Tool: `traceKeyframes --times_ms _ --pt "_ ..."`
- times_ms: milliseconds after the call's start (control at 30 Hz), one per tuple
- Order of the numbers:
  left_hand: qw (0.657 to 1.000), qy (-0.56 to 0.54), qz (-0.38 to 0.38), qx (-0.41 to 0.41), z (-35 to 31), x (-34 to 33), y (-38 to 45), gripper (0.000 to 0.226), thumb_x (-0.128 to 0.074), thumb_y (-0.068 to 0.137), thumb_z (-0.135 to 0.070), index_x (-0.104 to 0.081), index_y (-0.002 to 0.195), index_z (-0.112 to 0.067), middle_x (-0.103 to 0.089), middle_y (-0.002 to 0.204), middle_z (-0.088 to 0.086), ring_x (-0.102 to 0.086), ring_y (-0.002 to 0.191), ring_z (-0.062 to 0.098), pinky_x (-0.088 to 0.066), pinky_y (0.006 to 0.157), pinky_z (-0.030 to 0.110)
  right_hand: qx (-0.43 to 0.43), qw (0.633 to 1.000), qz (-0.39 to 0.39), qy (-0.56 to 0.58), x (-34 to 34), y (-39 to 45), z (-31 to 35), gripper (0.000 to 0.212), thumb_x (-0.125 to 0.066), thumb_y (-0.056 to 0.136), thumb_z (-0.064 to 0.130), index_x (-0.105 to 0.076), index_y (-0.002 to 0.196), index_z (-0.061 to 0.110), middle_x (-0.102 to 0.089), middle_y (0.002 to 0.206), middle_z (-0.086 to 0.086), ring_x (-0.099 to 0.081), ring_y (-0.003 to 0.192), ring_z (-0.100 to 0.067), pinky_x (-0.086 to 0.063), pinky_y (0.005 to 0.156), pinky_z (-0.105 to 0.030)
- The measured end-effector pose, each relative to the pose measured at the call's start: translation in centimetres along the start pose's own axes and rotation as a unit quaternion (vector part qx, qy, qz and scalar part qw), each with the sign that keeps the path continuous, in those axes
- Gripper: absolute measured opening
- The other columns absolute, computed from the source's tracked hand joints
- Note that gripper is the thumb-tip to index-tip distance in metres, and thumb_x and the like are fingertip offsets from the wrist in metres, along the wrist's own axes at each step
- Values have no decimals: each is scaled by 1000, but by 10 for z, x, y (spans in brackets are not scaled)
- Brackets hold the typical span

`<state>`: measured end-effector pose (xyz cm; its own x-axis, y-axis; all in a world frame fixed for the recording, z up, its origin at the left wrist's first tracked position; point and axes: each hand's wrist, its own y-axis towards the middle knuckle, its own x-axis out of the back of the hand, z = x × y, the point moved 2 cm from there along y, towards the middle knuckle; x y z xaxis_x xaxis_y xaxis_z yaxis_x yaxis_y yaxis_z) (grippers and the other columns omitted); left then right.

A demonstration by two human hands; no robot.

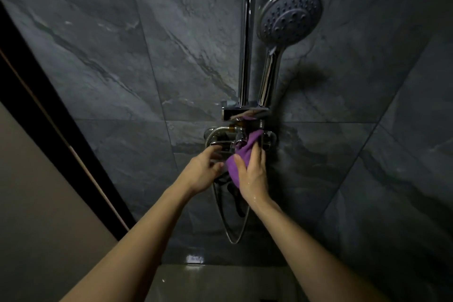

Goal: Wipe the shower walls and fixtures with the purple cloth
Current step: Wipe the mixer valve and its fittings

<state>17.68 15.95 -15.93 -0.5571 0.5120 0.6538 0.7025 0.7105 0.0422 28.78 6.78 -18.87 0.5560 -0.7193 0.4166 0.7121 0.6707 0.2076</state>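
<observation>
Our right hand (252, 174) grips the cloth (241, 154) against the tap (235, 141). Our left hand (204, 171) curls on the tap's left end. We should rub slowly into every gap.

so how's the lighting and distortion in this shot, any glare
Head view: dim overall, dark at the edges; glare on the chrome rail and the wet floor; wide-angle lens fans the tile lines outward; the right hand and purple cloth read clearly.
</observation>
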Motion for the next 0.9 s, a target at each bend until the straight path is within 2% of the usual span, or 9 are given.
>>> traceKeyframes --times_ms 133,200,333,400,533,600,633,767,900 --pt "999 19 3 -34 -3 16 3 51 -58 96 -13 -43 144 -16 -57 137 7 -57 119 18 -38 93 16 -6 999 -31 -18 10 -1 2 47 -50 100 31 -41 143 14 -42 144 -9 -45 129 -25 -31 93 -22" --pt "998 21 -8 -52 -3 25 7 52 -59 95 -13 -43 144 -13 -51 140 9 -53 125 19 -34 99 17 -15 998 -56 -22 18 -3 1 35 -51 99 29 -51 131 16 -52 132 -6 -51 122 -25 -32 89 -23" --pt "998 -2 -3 -65 1 35 11 53 -59 94 -13 -41 144 -17 -44 138 8 -53 121 17 -37 112 31 -7 988 -154 1 35 -5 25 41 -51 100 26 -46 138 11 -48 135 -5 -47 121 -16 -27 82 -10" --pt "998 -12 7 -68 3 36 11 55 -60 93 -13 -40 145 -18 -43 139 11 -53 123 21 -39 112 35 16 988 -155 -7 28 2 45 49 -52 99 26 -39 144 10 -41 142 -6 -44 124 -18 -25 83 -7" --pt "997 -9 18 -78 2 38 3 60 -60 93 -13 -36 148 -18 -42 143 11 -44 132 22 -25 105 17 91 984 -55 -143 -7 10 57 63 -64 91 16 -35 146 14 -23 151 -11 -36 133 -29 -29 110 -27" --pt "996 -9 17 -82 1 44 0 60 -59 94 -12 -35 149 -19 -42 145 10 -39 137 22 -22 104 15 127 971 -34 -199 -16 10 44 64 -66 86 8 -40 144 18 -18 156 -10 -32 138 -34 -36 112 -44" --pt "996 -7 17 -86 1 47 0 60 -59 94 -12 -35 149 -18 -42 147 9 -37 138 21 -23 106 18 138 974 -27 -176 -14 8 41 60 -65 86 4 -45 140 19 -19 156 -7 -33 139 -32 -38 111 -46" --pt "996 4 -3 -88 3 62 0 56 -59 94 -12 -39 146 -14 -46 147 12 -46 134 24 -32 112 30 161 981 -78 -78 10 -1 40 39 -62 87 -3 -58 122 14 -39 142 -2 -46 128 -18 -33 109 -17" --pt "997 16 -12 -79 -5 68 1 54 -53 99 -16 -35 149 -15 -41 152 9 -43 137 25 -33 114 33 179 964 -197 7 32 -5 69 35 -60 91 0 -56 126 4 -44 136 -10 -47 122 -16 -29 98 0"
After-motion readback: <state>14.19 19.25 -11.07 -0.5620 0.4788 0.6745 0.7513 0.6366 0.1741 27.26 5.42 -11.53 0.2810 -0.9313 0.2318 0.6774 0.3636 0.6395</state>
